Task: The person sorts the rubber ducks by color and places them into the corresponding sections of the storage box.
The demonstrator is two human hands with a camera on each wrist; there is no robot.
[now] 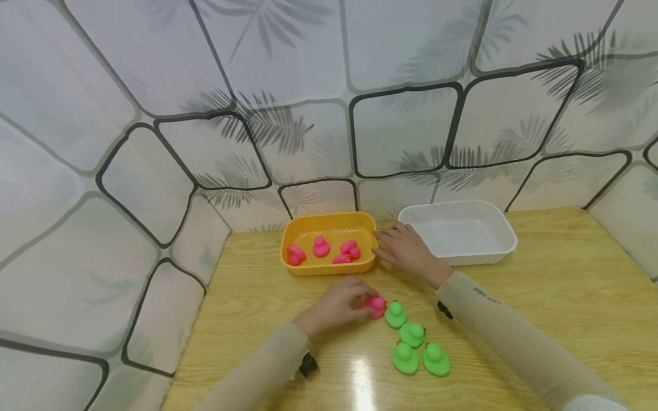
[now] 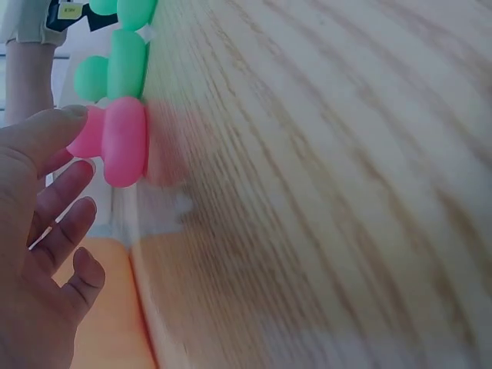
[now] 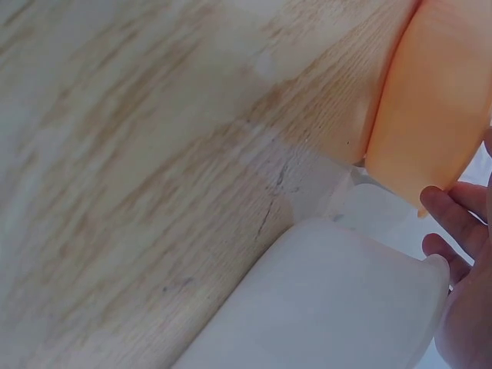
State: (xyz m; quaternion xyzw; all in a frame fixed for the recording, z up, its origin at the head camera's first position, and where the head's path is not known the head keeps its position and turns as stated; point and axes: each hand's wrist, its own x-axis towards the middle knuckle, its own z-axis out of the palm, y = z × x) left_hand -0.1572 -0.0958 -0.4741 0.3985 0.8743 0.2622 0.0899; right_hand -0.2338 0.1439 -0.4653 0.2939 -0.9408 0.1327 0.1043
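Observation:
A pink toy duck (image 1: 377, 306) sits on the table beside a green toy duck (image 1: 395, 314). My left hand (image 1: 336, 305) reaches it from the left; in the left wrist view the thumb (image 2: 54, 131) and index finger pinch the duck's head, while the other fingers are loosely bent. My right hand (image 1: 408, 251) lies between the two trays with fingers extended, their tips at the right end of the yellow tray (image 1: 329, 272). In the right wrist view, the fingertips (image 3: 434, 198) meet that tray's rim. Several pink ducks (image 1: 321, 247) lie inside it.
A white tray (image 1: 473, 258) stands right of the yellow one, near the patterned wall (image 1: 406, 131). More green ducks (image 1: 436, 359) are grouped on the wooden table (image 1: 247, 319) between my forearms. Black wrist devices (image 1: 308, 364) show under both sleeves.

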